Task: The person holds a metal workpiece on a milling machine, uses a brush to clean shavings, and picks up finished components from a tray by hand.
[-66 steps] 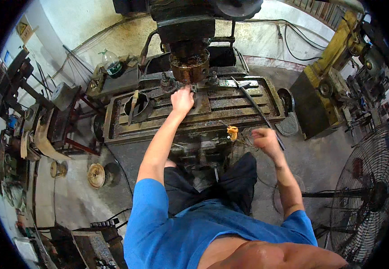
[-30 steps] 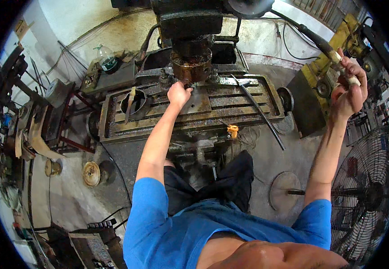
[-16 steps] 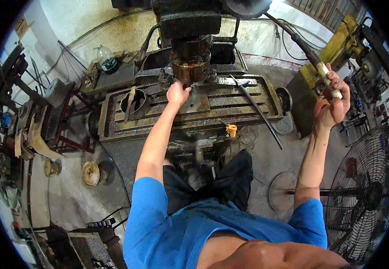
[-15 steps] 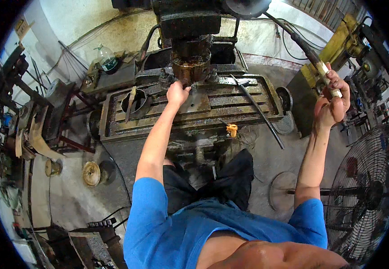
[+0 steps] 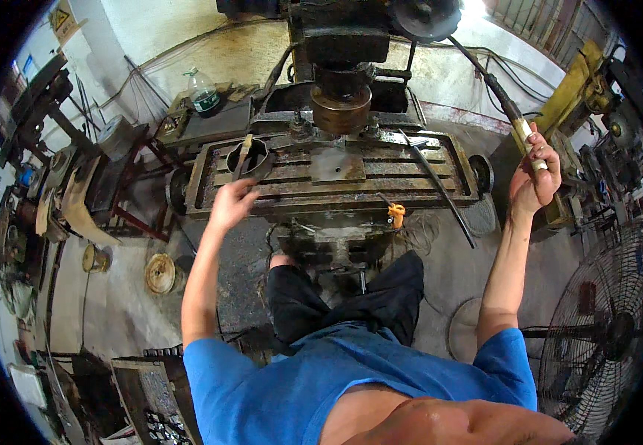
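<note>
My left hand (image 5: 232, 205) is in front of the machine table's near left edge, a bit blurred, fingers loosely apart with nothing in them. Just beyond it on the table sits a round dark pot (image 5: 261, 162) with a flat stick or brush handle (image 5: 243, 154) leaning across its rim. My right hand (image 5: 536, 176) is raised at the right, wrapped round the pale grip of a long machine lever (image 5: 508, 104). A brownish cylindrical part (image 5: 340, 110) hangs under the machine head above the slotted table (image 5: 292, 194).
A long metal bar (image 5: 444, 189) lies across the table's right side and juts past its front edge. An orange-yellow tool (image 5: 396, 213) is at the front edge. A large fan (image 5: 618, 326) stands at the right, a plastic bottle (image 5: 203, 95) on a bench at the back left.
My left hand has left the underside of the cylindrical part and moved left and nearer, towards the pot. My right hand stays on the lever. The view has shifted slightly.
</note>
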{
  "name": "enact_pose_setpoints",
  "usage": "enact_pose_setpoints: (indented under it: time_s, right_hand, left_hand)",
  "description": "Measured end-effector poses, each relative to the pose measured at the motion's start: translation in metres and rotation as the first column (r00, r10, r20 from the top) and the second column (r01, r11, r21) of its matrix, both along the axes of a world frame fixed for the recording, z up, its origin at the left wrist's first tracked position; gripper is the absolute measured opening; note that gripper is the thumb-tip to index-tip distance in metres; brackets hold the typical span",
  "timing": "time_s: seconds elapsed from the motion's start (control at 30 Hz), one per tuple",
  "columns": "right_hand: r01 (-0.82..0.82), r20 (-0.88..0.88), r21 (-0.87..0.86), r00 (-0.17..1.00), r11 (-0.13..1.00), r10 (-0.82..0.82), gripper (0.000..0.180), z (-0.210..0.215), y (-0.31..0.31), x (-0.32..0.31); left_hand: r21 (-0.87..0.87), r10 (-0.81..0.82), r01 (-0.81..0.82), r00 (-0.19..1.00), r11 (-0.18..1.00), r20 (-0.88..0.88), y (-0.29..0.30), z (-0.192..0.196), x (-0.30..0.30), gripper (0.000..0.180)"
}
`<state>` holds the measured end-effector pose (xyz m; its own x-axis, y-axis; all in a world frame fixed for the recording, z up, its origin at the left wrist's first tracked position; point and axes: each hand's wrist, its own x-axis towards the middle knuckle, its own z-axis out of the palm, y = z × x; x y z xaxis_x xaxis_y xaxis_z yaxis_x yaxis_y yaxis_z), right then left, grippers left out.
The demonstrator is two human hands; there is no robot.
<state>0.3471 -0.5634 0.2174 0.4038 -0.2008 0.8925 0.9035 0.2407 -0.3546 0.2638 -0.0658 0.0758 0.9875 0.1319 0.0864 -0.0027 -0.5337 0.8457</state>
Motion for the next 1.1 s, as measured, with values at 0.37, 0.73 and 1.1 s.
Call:
enact_pose_setpoints:
  time_s: [0.37,0.73,1.1]
  right_hand:
    - [-0.007,0.0,0.046,1.0,0.999,0.007,0.024,-0.017,0.003,0.002]
    - [0.037,0.058,0.008,0.998,0.999,-0.037,0.022,-0.032,0.0,0.011]
    - [0.052,-0.136,-0.236,0.987,0.97,-0.086,0.035,-0.036,-0.117,0.063]
  left_hand:
    - [-0.139,0.577,-0.576,0.816,0.806,-0.036,0.162,-0.046,-0.202,0.027]
    - [-0.12,0.749,-0.746,0.662,0.656,-0.026,0.196,-0.049,-0.302,0.027]
    - [0.189,0.974,-0.956,0.213,0.224,-0.075,0.192,-0.08,-0.548,0.029]
